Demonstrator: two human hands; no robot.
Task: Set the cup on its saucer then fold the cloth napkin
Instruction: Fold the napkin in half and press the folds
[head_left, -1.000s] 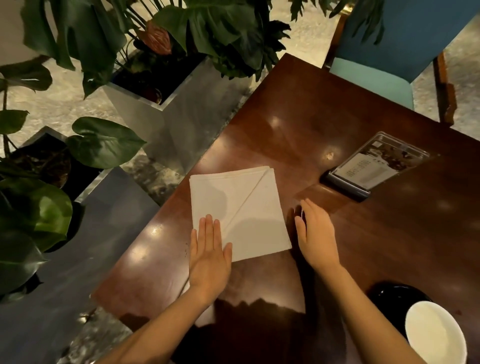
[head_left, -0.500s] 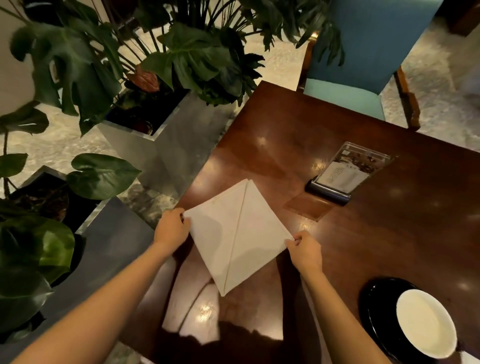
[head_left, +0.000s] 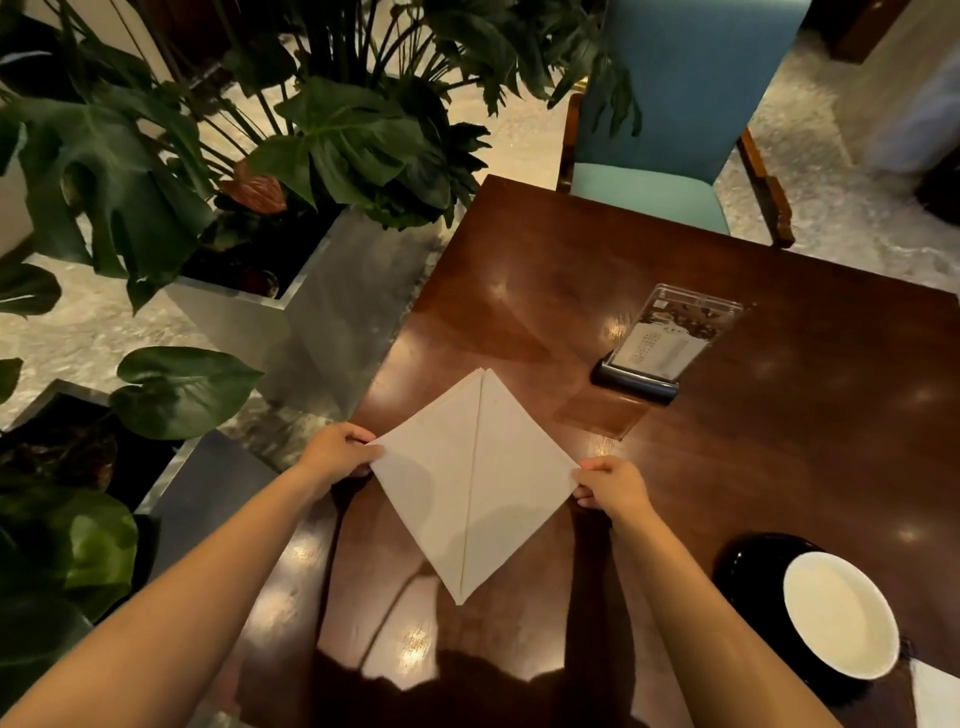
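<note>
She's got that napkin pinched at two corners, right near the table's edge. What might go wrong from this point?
1. The napkin is held only at its side corners by the left hand and right hand; its folded layers could slip out of line.
2. It lies close to the table edge beside the planter, so a tug leftward might drag it off.
3. The right forearm passes near the cup on its saucer; a wide sweep could knock it.

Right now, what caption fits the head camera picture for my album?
Both hands, left and right, pinch the napkin corners; the cup sits on its saucer.
</note>
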